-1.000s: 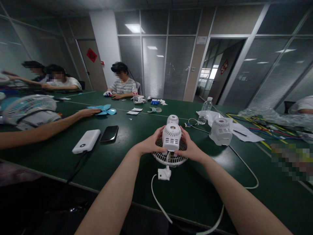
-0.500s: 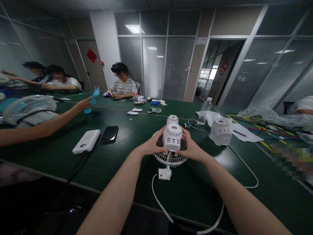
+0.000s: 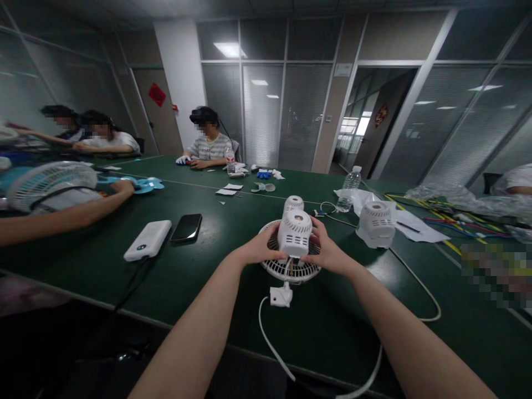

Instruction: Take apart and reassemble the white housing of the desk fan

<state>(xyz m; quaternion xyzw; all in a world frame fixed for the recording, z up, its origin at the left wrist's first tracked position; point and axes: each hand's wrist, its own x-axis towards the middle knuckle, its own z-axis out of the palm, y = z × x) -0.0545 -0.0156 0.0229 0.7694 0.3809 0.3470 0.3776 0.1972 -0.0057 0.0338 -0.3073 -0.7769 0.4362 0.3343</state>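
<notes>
Between my two hands is a white vented fan motor cover (image 3: 295, 235), held from both sides above a white round fan grille (image 3: 308, 272). My left hand (image 3: 263, 244) closes on its left side, thumb at the lower edge. On the right side, my right hand (image 3: 323, 247) grips it the same way. A white cord runs below to a small white bracket piece (image 3: 281, 296) near the table's front. Directly behind stands another white vented cover (image 3: 293, 203), partly hidden. A similar white cover (image 3: 376, 224) sits to the right.
On the green table (image 3: 224, 266) lie a white power bank (image 3: 148, 240) and a black phone (image 3: 187, 228). A co-worker's hand (image 3: 123, 187) holds blue fan blades (image 3: 148, 184) beside a fan grille (image 3: 54, 185). A plastic bottle (image 3: 349, 188) and wires (image 3: 461, 221) are right.
The co-worker's hand at the left has lowered and moved left with the blue fan blades. My hands and the cover between them stay nearly in place.
</notes>
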